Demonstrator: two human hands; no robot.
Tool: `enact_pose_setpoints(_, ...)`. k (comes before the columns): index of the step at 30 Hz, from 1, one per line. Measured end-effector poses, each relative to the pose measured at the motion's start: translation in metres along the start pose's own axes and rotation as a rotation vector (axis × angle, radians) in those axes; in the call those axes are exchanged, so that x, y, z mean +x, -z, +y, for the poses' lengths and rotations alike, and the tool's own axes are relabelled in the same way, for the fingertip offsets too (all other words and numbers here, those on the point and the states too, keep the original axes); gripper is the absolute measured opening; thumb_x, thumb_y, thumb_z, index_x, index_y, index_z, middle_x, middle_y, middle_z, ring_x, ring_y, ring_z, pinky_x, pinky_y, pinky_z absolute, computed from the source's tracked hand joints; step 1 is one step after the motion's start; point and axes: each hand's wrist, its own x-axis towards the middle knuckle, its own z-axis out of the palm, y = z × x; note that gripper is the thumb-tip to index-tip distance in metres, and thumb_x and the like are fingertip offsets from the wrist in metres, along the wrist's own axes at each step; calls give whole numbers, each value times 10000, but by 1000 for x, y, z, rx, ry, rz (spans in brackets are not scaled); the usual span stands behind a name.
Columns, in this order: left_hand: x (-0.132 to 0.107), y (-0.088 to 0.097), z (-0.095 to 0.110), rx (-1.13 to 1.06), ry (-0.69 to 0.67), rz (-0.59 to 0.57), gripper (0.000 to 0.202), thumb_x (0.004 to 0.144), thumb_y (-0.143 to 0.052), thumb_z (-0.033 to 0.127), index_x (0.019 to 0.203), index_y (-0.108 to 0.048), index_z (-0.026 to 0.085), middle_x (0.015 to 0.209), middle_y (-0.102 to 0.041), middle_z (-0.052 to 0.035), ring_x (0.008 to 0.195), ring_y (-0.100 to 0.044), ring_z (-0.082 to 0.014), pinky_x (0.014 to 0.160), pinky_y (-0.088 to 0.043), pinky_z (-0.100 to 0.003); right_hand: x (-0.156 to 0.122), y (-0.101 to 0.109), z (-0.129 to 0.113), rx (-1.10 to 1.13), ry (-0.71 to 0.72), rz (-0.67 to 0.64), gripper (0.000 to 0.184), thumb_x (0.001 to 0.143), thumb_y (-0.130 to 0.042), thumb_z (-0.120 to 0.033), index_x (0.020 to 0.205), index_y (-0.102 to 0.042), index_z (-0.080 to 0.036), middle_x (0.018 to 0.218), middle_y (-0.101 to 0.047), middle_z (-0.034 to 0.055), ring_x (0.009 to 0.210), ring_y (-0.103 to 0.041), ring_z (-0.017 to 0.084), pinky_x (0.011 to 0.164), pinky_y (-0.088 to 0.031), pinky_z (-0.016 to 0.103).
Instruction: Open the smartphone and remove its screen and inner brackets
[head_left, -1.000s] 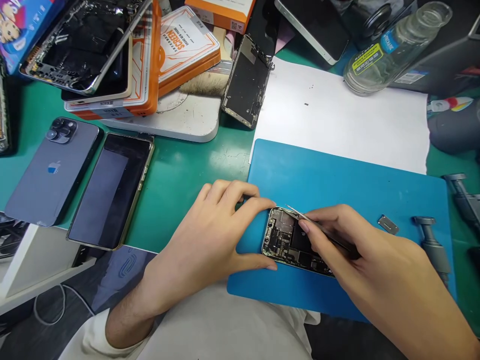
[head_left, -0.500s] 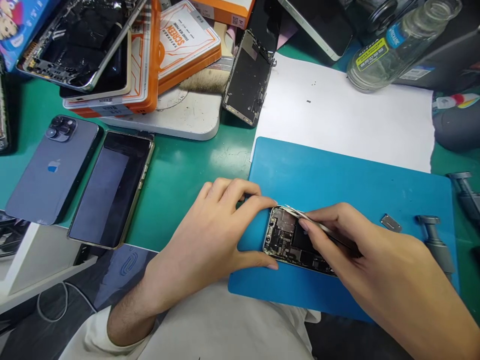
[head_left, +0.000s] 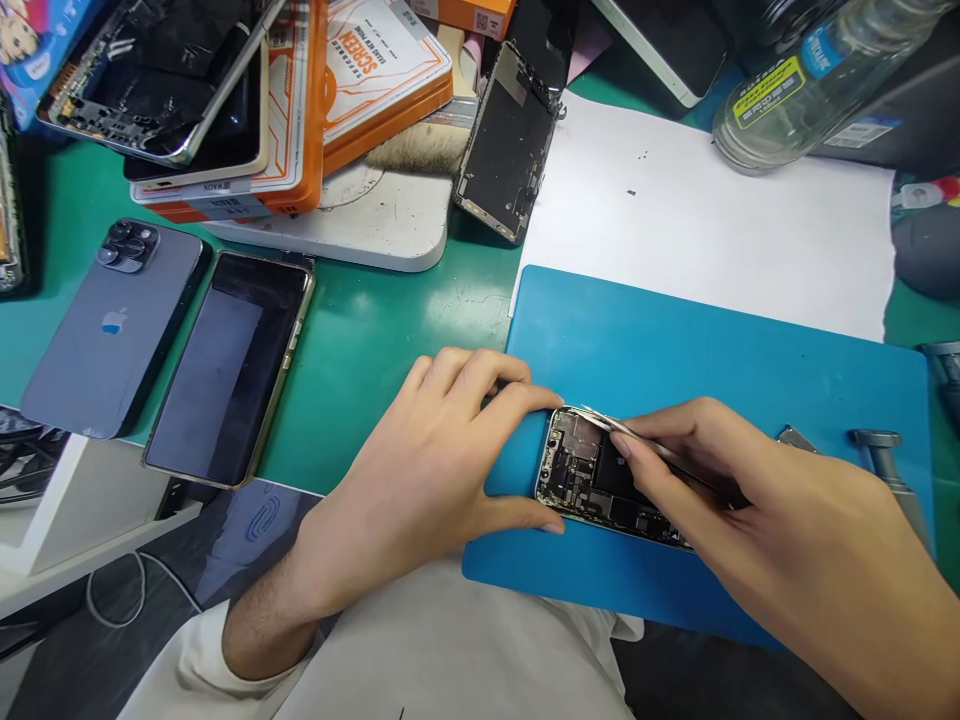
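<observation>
An opened phone body (head_left: 585, 475) with its boards showing lies on the blue mat (head_left: 675, 340). My left hand (head_left: 420, 470) grips its left end, forefinger on the far edge and thumb on the near edge. My right hand (head_left: 757, 520) covers the phone's right part and pinches metal tweezers (head_left: 604, 420), whose tips rest at the phone's far edge near the top. A small metal plate (head_left: 795, 437) lies on the mat just behind my right hand.
A white sheet (head_left: 712, 230) lies behind the mat. On the green table at left lie a purple phone (head_left: 112, 330) and a dark-screened phone (head_left: 232, 365). Orange boxes (head_left: 375, 80), phone frames, a detached screen (head_left: 506, 145) and a bottle (head_left: 810, 85) crowd the back. A grey tool (head_left: 889, 470) lies at right.
Both hands stay on the opened phone; the tweezer tips have dropped a little closer to its far edge. The view has shifted slightly, so everything sits a bit further right.
</observation>
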Motion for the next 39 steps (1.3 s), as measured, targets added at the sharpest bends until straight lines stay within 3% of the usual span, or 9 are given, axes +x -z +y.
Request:
enact_pose_setpoints(21, -1, 0, -1, -7, -13, 14, 899, 852, -1012, 690, 1538, -639, 245, 1438, -680, -78, 1263, -581, -327, 1011, -474, -453, 2, -2, 1, -40, -1, 6, 337, 1274, -471, -498, 1084, -666, -299, 663, -716, -121, 394, -607, 71, 352, -322, 230)
enact_pose_setpoints(33, -1, 1, 0, -11, -6, 0, 880, 863, -1019, 669, 1536, -646, 242, 1450, -683, -96, 1278, -588, -344, 1021, -499, -469, -3, -5, -1, -15, -68, 0, 292, 1246, -530, -499, 1096, -681, -299, 685, -720, -68, 403, -567, 111, 370, -303, 283)
enact_pose_setpoints(39, -1, 1, -2, -13, -16, 0, 879, 868, -1019, 667, 1534, -645, 232, 1446, -689, -99, 1267, -587, -335, 1022, -492, -462, -6, -5, -2, -53, -46, 18, 258, 1244, -550, -491, 1108, -656, -300, 650, -638, -72, 413, -535, 105, 370, -238, 283)
